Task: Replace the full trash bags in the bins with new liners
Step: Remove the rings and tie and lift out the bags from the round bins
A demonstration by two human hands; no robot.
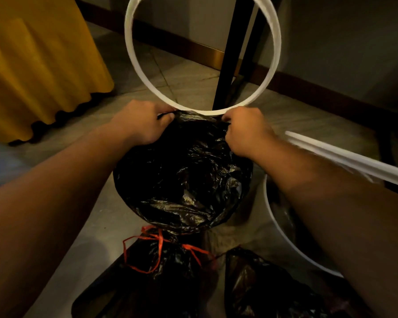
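The black liner [182, 175] sits directly below me, spread over the mouth of a bin so that only crinkled plastic shows and the bin itself is hidden. Its inside sags into a shallow hollow. At the liner's far edge my left grip [145, 122] is curled tight, pinching a fold of the plastic. My right grip [246, 131] does the same a little way to the side. Both knuckles meet the bottom arc of a white ring [202, 112], which stands tilted up and away from the liner, so I look through it. I cannot tell whether the fingers also hold the ring.

Just on my side of the liner lies a tied black bag [166, 260], its neck cinched with a red drawstring [160, 243]. Beside it, to the right, is a second black bag [262, 290]. Under my right forearm is the curved rim of a white bin [278, 226]. A blurred white strip [345, 157] crosses above that forearm. All of this rests on a pale tiled floor [97, 226]. A black post [230, 53] rises behind the ring, and yellow cloth [39, 65] hangs at the left.
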